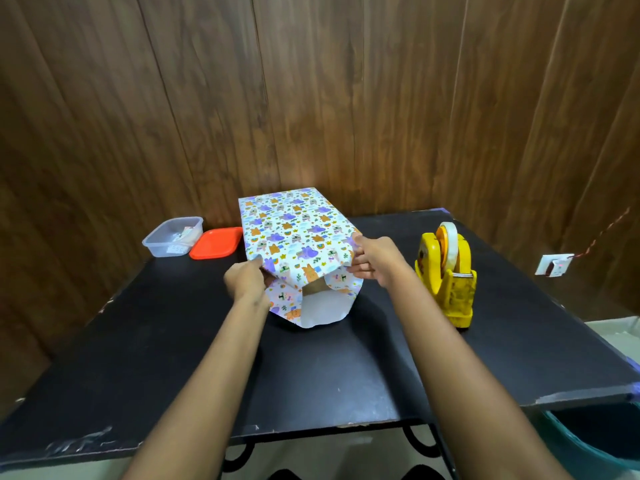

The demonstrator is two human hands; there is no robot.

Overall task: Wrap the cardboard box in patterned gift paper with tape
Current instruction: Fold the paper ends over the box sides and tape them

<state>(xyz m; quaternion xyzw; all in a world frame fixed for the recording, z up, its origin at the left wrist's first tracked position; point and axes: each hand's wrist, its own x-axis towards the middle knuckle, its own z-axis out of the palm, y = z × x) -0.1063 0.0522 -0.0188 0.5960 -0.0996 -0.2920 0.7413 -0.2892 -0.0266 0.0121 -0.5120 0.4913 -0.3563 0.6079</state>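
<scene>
The cardboard box stands on the black table, covered on top and sides by patterned gift paper with animal prints. Its near end is open, with brown cardboard showing between loose paper flaps. My left hand pinches the paper at the near left corner. At the near right corner my right hand pinches the paper's edge. The lower flap lies on the table with its white underside up. A yellow tape dispenser with a roll of clear tape stands to the right of the box.
A clear plastic container and its red lid sit at the table's back left. Dark wood panelling rises close behind. A wall socket is at the right; a teal bin stands below the table's right front corner.
</scene>
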